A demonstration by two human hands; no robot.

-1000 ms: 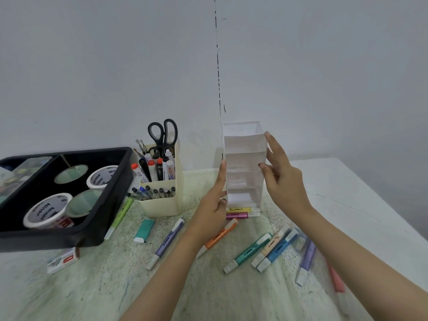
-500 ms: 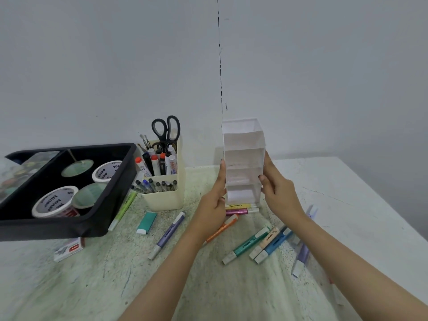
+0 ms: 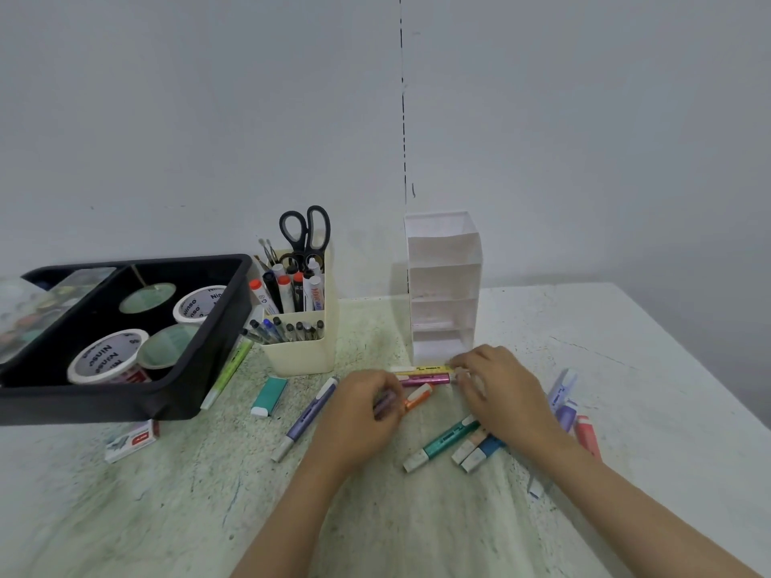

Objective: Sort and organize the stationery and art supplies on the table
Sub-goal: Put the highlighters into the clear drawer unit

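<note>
Both hands have left the sides of the organizer (image 3: 444, 285) and dropped to the counter (image 3: 167, 494). The organizer now stands upright by itself against the wall, just beyond the fingers.

The left hand (image 3: 359, 415) lies knuckles up, with its fingers (image 3: 386, 394) curled over the near end of an orange marker (image 3: 419, 396). A lilac blur sits at the fingertips, and I cannot tell whether they grip anything. The right hand (image 3: 505, 394) is arched, and its fingers (image 3: 463, 362) touch the right ends of a yellow marker (image 3: 421, 369) and a magenta marker (image 3: 425, 379). These two lie side by side at the organizer's foot, between the two sets of fingers. Whether the right fingers pinch either one is unclear.

A teal marker (image 3: 442, 442) and two more lie under the right wrist, and others lie beyond it to the right. Left of the left fingers are a purple marker (image 3: 308, 413), an eraser (image 3: 270, 395) and a cup (image 3: 300, 352) of pens with scissors (image 3: 306, 235). Farther left is a black tray (image 3: 83, 402) holding tape rolls (image 3: 106, 356).
</note>
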